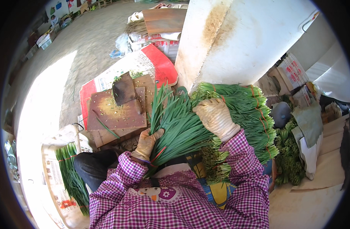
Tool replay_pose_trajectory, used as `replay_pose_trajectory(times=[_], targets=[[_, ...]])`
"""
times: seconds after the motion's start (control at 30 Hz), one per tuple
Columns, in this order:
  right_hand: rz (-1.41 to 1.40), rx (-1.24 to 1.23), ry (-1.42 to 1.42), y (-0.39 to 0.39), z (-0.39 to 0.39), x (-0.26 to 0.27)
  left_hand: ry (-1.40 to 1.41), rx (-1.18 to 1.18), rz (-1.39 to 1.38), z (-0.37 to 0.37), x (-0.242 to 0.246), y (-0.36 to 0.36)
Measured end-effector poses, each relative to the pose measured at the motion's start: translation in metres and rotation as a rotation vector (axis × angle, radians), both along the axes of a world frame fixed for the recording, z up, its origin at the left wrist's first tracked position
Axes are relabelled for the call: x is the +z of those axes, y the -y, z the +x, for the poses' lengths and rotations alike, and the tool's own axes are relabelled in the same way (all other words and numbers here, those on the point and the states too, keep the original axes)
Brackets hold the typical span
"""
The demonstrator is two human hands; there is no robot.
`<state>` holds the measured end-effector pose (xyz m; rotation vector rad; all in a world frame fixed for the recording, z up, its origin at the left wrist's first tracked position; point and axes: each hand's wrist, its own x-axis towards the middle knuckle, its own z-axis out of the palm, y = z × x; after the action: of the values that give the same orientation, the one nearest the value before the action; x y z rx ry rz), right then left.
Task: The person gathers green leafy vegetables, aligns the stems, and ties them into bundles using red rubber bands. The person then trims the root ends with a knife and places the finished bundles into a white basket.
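Observation:
My left hand point(146, 143), in a stained work glove, is closed round a loose bunch of garlic chives point(178, 131) above my lap. The leaves fan out up and to the right, with a red band point(158, 156) near my wrist. My right hand point(216, 116), gloved too, is curled at the far right side of these leaves. Its fingertips are hidden, so I cannot tell whether it grips any. Right beside it lies a stack of tied chive bundles point(243, 114), pale cut ends facing right, with red ties round them.
A cleaver point(124, 90) rests on stained boards point(114, 114) ahead to the left. A plastic crate point(50, 169) at my left holds a banded chive bundle point(71, 174). A white pillar point(220, 43) rises ahead. More greens point(289, 157) and cloths point(308, 123) lie to the right.

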<state>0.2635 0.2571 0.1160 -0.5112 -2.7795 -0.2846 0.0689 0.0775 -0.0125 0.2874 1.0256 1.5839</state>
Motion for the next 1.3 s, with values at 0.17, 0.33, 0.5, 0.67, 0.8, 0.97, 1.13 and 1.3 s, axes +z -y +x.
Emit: replay_pose_trajectory(times=[0.17,0.33,0.5,0.67,0.8,0.97,1.13,1.3], targets=[[-0.594,-0.049,-0.567,0.001,0.004,0.005,-0.082,-0.021,0.015,0.001,-0.002,-0.001],[-1.308,0.297,-0.292,0.023,0.029,0.070,-0.086,-0.057,0.005,-0.001,-0.004,-0.001],[-0.656,0.252,-0.047,0.079,-0.022,0.015,0.037,-0.100,0.130,-0.005,0.000,0.000],[-0.254,0.085,0.211,0.093,-0.041,-0.033,-0.094,0.083,-0.049,-0.009,0.002,0.008],[-0.297,0.073,0.261,0.091,-0.031,-0.039,0.025,0.038,-0.120,-0.012,0.005,0.004],[-0.276,-0.281,0.443,0.041,-0.027,-0.060,-0.554,-0.137,0.118,0.000,0.018,0.017],[-0.410,-0.681,0.175,-0.052,0.031,-0.059,-1.538,-0.125,0.041,0.015,0.013,0.046],[-1.203,-0.792,-0.490,-0.043,0.084,-0.081,-0.402,-0.147,0.129,-0.023,-0.011,0.029]])
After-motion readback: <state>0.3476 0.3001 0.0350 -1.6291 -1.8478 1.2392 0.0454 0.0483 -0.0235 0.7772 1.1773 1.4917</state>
